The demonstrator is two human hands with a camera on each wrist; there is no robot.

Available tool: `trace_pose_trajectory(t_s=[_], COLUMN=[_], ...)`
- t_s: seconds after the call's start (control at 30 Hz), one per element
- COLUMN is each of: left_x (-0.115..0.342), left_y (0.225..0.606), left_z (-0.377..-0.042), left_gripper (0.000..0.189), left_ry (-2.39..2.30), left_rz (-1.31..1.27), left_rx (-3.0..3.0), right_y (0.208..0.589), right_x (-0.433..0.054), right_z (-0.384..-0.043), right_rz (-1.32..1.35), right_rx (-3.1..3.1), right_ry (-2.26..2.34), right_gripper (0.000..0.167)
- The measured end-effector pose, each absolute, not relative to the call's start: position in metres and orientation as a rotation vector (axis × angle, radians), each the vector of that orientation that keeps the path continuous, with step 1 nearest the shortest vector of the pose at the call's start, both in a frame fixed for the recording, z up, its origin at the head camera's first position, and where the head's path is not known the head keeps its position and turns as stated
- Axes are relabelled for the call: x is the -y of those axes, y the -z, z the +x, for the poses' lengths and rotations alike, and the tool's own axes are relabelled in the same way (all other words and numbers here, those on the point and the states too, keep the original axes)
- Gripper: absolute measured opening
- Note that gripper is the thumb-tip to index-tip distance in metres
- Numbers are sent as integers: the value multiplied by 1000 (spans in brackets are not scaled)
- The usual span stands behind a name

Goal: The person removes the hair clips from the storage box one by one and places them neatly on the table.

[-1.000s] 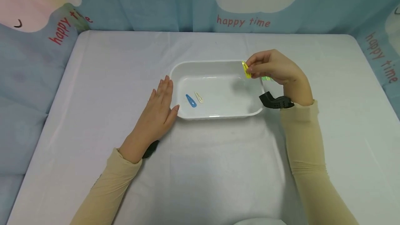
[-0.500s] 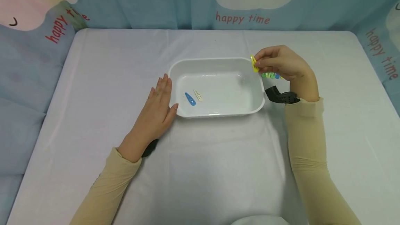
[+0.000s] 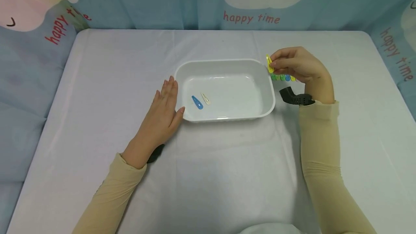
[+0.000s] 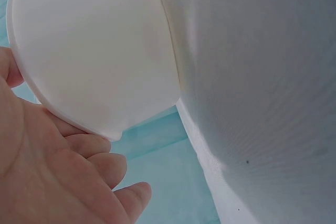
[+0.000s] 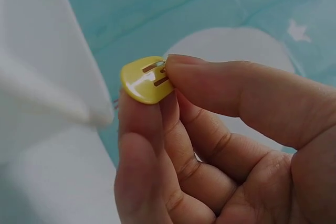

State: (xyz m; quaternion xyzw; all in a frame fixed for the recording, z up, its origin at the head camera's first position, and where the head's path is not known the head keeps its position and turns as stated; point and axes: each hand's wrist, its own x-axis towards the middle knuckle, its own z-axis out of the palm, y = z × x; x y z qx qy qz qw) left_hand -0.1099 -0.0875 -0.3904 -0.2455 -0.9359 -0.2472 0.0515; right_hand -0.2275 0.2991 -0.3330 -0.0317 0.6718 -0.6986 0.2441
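A yellow snap hair clip [image 5: 144, 85] is pinched between the thumb and fingers of my right hand [image 3: 299, 64], just past the right rim of a white tray [image 3: 227, 115]. My left hand [image 3: 159, 115] rests along the tray's left end, fingers straight, thumb at the near corner; the left wrist view has its fingers [image 4: 105, 163] against the outer wall. Inside the tray, toward the left, lie a blue hair clip [image 3: 197, 102] and a pale yellow one [image 3: 205, 99]. Beneath the right hand, a row of several green, blue and yellow clips [image 3: 282, 77] lies on the table, partly hidden.
A white cloth covers the table [image 3: 214, 176]. Blue printed curtains [image 3: 149, 3] hang around its back and sides. A white rounded object [image 3: 271, 229] shows at the bottom edge. Each wrist wears a black camera mount, the right one [image 3: 295, 97] close beside the tray.
The right hand has carried the yellow hair clip rightward from over the tray's corner to just outside its rim, uncovering more of the clip row. The left hand keeps its place on the tray.
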Motion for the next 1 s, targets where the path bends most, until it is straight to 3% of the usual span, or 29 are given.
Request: trace_pose_trajectory(t_s=[1.0], left_x=[88], left_y=[392], left_z=[-111], left_gripper=[66], left_ry=[762], left_rz=[-760], left_rx=[2830], right_y=[353], right_x=[-334], right_z=[-233], right_rz=[178], right_rx=[-1861], right_ry=[1969], right_gripper=[16])
